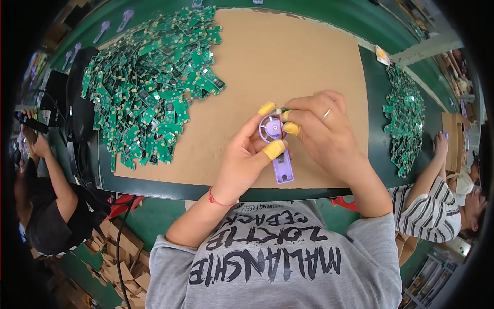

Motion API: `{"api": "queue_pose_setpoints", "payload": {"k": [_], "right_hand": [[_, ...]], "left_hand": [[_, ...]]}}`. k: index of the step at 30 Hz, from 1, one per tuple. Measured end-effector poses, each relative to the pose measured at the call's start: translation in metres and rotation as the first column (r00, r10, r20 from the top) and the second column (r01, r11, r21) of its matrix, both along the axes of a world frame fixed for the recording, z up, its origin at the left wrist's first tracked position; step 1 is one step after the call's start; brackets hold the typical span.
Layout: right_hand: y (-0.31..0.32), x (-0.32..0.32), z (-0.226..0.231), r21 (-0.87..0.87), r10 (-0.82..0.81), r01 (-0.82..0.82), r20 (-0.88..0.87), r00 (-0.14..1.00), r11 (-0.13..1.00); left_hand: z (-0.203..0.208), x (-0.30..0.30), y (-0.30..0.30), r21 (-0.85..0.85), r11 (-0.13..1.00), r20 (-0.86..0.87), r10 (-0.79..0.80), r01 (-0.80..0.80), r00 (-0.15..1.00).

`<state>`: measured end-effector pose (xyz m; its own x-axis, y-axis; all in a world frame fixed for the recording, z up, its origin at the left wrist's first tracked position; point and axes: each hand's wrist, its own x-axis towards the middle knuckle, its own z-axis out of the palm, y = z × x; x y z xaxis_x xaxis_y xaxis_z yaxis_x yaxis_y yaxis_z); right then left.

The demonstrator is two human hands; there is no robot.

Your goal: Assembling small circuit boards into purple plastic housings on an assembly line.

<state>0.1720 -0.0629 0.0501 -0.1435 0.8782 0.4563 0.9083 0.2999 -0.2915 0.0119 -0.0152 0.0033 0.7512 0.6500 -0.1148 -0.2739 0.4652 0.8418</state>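
Over the front part of the cardboard sheet, my left hand [252, 149] grips a purple handheld fan casing [282, 170] by its round head, with the narrow handle pointing toward me. Inside the ring a round purple hub sits among curved ribs. Yellow covers wrap the thumb and a fingertip of this hand. My right hand [324, 126], also with yellow-covered fingertips and a ring, is closed in a pinch at the upper right rim of the fan head. A small greenish bit shows at its fingertips, mostly hidden, and I cannot make out what it is.
A large heap of green circuit boards [154, 87] spreads over the left of the brown cardboard sheet [288, 56]. Another board pile [404, 121] lies at the right. Purple fan parts [125, 20] lie at the far left. Other people sit on both sides; cut cardboard [123, 257] covers the floor.
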Motion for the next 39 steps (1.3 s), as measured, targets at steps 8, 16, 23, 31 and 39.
{"api": "queue_pose_setpoints", "payload": {"k": [8, 16, 23, 31, 39], "right_hand": [[-0.015, -0.007, 0.0, -0.303, -0.091, -0.203, -0.732, 0.675, 0.931], [-0.014, -0.011, -0.019, -0.239, -0.077, -0.159, -0.747, 0.66, 0.958], [-0.019, -0.014, -0.025, -0.243, -0.101, -0.159, -0.791, 0.604, 0.957], [-0.016, -0.011, -0.022, -0.274, -0.07, -0.145, -0.645, 0.761, 0.951], [-0.014, -0.024, -0.031, -0.161, -0.184, 0.102, -0.67, 0.719, 0.982]], "left_hand": [[0.001, -0.003, 0.005, 0.226, 0.959, -0.022, 0.18, -0.171, 0.983], [0.01, -0.004, 0.006, 0.13, 0.978, -0.021, 0.167, -0.163, 0.986], [0.007, -0.001, 0.004, 0.175, 0.966, -0.047, 0.201, -0.19, 0.978], [0.012, -0.002, 0.002, 0.045, 0.98, -0.061, 0.196, -0.194, 0.979], [0.024, 0.004, 0.001, 0.047, 0.957, -0.02, 0.289, -0.287, 0.957]]}}
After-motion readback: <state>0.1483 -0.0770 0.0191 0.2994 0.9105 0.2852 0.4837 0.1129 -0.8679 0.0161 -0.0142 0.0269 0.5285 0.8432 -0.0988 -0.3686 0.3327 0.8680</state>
